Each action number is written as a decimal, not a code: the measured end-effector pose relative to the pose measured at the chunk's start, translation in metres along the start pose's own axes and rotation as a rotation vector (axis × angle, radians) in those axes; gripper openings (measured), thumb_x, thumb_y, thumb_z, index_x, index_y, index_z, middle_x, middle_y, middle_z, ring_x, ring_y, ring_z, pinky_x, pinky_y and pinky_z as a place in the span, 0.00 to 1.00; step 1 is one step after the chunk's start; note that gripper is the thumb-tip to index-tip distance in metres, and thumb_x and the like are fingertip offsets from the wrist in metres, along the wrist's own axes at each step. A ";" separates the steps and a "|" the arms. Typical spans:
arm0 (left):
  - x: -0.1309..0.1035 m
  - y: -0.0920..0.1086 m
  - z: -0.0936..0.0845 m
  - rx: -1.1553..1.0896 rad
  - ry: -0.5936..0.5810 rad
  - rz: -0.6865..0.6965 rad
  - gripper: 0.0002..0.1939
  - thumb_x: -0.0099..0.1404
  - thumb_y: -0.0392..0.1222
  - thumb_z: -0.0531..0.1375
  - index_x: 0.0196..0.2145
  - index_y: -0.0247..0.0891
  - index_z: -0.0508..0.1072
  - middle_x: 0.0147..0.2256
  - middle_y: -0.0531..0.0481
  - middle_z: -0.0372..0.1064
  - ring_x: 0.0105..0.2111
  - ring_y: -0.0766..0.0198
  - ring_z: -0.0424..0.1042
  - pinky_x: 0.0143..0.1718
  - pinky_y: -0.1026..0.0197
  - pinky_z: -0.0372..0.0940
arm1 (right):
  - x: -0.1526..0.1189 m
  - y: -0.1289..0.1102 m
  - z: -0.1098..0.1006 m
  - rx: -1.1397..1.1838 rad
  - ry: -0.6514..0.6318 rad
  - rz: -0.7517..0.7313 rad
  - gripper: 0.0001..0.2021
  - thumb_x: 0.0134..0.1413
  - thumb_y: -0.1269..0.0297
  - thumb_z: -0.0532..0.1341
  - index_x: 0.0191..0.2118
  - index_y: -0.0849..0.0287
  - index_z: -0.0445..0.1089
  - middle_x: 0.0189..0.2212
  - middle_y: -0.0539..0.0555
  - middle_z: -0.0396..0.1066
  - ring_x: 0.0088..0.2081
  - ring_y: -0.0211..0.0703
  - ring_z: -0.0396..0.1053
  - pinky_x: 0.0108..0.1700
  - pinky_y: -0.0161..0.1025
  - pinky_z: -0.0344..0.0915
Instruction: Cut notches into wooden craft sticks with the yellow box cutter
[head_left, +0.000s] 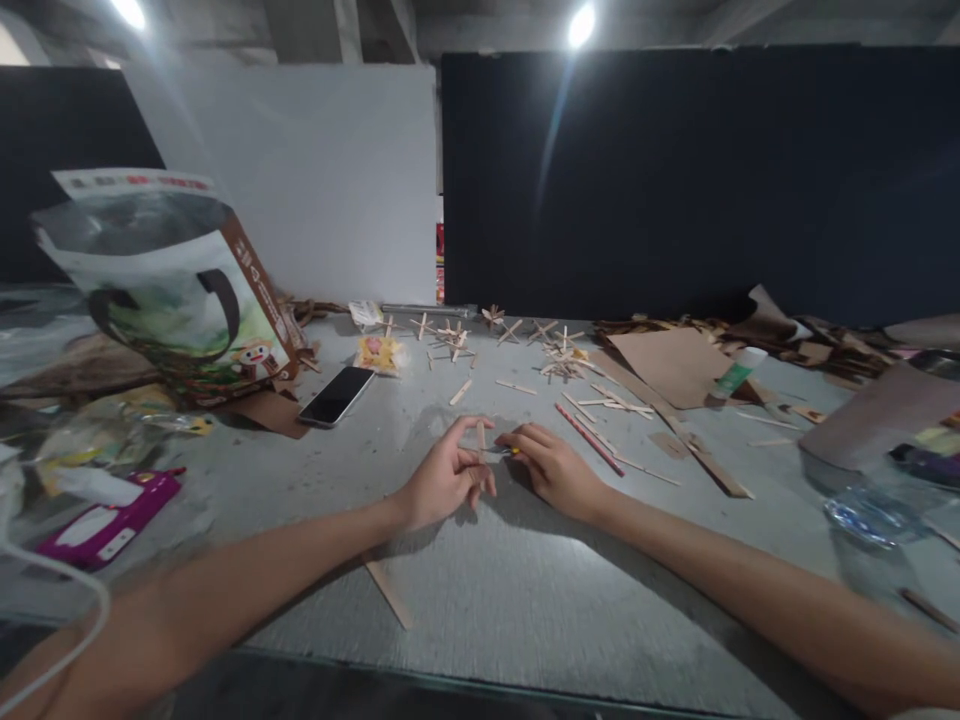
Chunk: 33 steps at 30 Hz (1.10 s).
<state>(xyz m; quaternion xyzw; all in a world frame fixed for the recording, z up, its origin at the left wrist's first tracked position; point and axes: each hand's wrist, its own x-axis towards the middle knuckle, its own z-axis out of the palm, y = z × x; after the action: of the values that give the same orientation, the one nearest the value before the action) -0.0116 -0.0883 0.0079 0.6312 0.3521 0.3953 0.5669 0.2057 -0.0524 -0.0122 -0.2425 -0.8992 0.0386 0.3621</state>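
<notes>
Over the middle of the table, my left hand is closed on a short flat wooden craft stick, which stands upright between thumb and fingers. To its right, my right hand pinches a small yellow tool with a thin metal blade, a craft knife by its look, mostly hidden by the fingers. The blade points left and meets or nearly meets the stick; I cannot tell which. Beyond my hands lie a loose stick and several crossed-stick pieces. A red striped straw rests beside my right hand among more sticks.
A phone and a yellow packet lie left of centre. Further left are a large printed bag and a purple tool. Cardboard, a glue stick and clear plastic are on the right. Another stick lies near the front edge.
</notes>
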 end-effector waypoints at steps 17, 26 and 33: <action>-0.003 -0.003 -0.001 0.189 -0.050 0.064 0.27 0.70 0.41 0.60 0.65 0.41 0.61 0.30 0.52 0.76 0.27 0.66 0.71 0.32 0.62 0.66 | -0.002 0.002 -0.007 -0.160 0.002 -0.054 0.11 0.72 0.74 0.48 0.50 0.57 0.66 0.35 0.57 0.73 0.36 0.48 0.70 0.38 0.41 0.67; 0.008 -0.004 -0.021 0.798 0.026 0.088 0.28 0.64 0.44 0.69 0.60 0.40 0.72 0.54 0.40 0.72 0.57 0.48 0.69 0.56 0.49 0.65 | -0.030 0.012 -0.036 -0.467 -0.159 -0.155 0.15 0.71 0.72 0.52 0.59 0.60 0.64 0.40 0.61 0.77 0.38 0.49 0.77 0.35 0.39 0.68; 0.012 -0.009 -0.023 0.966 0.014 0.096 0.26 0.61 0.53 0.71 0.55 0.43 0.77 0.59 0.42 0.70 0.63 0.43 0.61 0.64 0.40 0.55 | -0.031 0.010 -0.040 -0.486 -0.227 0.011 0.15 0.75 0.68 0.49 0.62 0.60 0.60 0.47 0.61 0.79 0.36 0.46 0.81 0.27 0.37 0.62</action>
<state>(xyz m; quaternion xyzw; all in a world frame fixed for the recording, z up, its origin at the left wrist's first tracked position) -0.0265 -0.0665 0.0011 0.8350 0.4697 0.2165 0.1878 0.2555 -0.0624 -0.0053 -0.3212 -0.9156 -0.1495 0.1900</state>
